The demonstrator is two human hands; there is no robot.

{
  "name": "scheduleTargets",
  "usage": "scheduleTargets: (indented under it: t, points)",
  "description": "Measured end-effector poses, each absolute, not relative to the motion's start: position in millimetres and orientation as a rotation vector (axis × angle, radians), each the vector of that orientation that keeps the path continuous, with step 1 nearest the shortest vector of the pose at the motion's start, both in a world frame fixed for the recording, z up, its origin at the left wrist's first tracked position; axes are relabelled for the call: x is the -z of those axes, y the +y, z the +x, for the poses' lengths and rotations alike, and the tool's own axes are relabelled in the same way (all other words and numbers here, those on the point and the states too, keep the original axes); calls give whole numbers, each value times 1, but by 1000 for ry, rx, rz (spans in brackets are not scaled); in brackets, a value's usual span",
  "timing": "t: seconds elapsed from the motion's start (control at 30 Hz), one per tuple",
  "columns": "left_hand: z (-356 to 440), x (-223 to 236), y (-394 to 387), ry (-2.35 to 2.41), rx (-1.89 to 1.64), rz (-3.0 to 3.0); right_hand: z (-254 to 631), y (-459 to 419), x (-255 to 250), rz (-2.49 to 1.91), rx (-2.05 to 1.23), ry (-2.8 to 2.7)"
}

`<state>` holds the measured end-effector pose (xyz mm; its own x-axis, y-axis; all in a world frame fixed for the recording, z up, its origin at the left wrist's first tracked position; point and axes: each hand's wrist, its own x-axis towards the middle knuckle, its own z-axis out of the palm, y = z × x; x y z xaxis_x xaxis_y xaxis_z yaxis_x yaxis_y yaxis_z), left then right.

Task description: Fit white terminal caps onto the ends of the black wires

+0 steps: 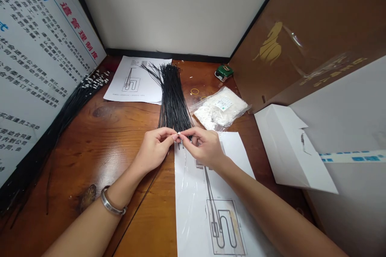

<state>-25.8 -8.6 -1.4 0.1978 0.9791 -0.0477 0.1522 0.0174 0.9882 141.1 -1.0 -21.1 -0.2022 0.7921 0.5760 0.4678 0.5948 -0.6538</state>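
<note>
The wooden table (pixel 129 118) carries everything here. On it, a large printed sheet (pixel 191 213) lies partly under the right forearm, with a line drawing on its near part. The bundle of black wires (pixel 175 102) lies directly beyond both hands; its near ends come down to the fingers, and a few dark tips show just below them. A clear bag of white pieces (pixel 230 106) rests farther away than the right hand, somewhat to its right. The left hand (pixel 153 149) and the right hand (pixel 208 147) are together, their fingertips meeting at the near end of the bundle. The right thumb and forefinger pinch a small white piece (pixel 179 133), which sits between the two hands. The left thumb and forefinger are also pressed together beside it, but what they grip is too small to tell.
</note>
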Motion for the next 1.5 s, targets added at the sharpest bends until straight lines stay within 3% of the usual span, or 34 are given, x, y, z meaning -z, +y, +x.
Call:
scheduleTargets:
  t: [0.5, 1.13, 1.5]
  points:
    - [-24, -2, -9, 1195, -975, 1304, 138, -2, 21, -1061, -459, -1841]
    - [-23, -3, -9, 1179, -998, 1232, 139, 1, 20, -985, -182, -1847]
    - [-24, -1, -9, 1107, -980, 1265, 139, 0, 21, -1013, -265, -1872]
